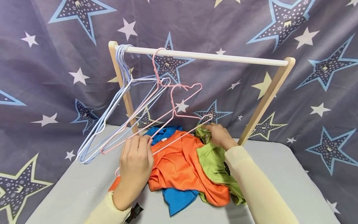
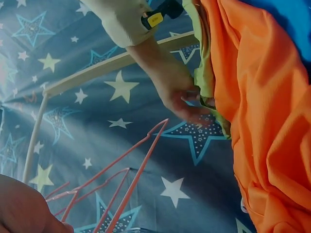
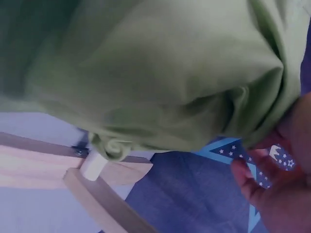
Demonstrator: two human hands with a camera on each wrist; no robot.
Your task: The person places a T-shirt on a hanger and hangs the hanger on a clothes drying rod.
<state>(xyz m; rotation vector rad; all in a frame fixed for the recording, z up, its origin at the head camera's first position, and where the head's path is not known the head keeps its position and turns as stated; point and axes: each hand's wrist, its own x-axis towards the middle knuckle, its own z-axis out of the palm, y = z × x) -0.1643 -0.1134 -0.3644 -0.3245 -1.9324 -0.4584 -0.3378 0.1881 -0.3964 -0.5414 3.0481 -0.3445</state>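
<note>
In the head view my left hand (image 1: 135, 160) grips the front pink hanger (image 1: 193, 116), whose hook is off the rail and whose bars lie over the clothes. My right hand (image 1: 220, 136) is at the far edge of a crumpled green garment (image 1: 213, 161), its fingers pinching the cloth. The left wrist view shows the thumb and fingers of the right hand (image 2: 177, 94) around a green edge. Green cloth (image 3: 170, 73) fills the top of the right wrist view. An orange garment (image 1: 179, 158) lies between my hands, over a blue collared garment (image 1: 179, 199).
A small clothes rack with wooden legs (image 1: 268, 99) and a white rail (image 1: 212, 57) stands behind the clothes. Blue and white hangers (image 1: 95, 137) and another pink hanger (image 1: 154, 62) hang at its left end. A star-patterned curtain (image 1: 223, 25) is behind the light tabletop (image 1: 268, 174).
</note>
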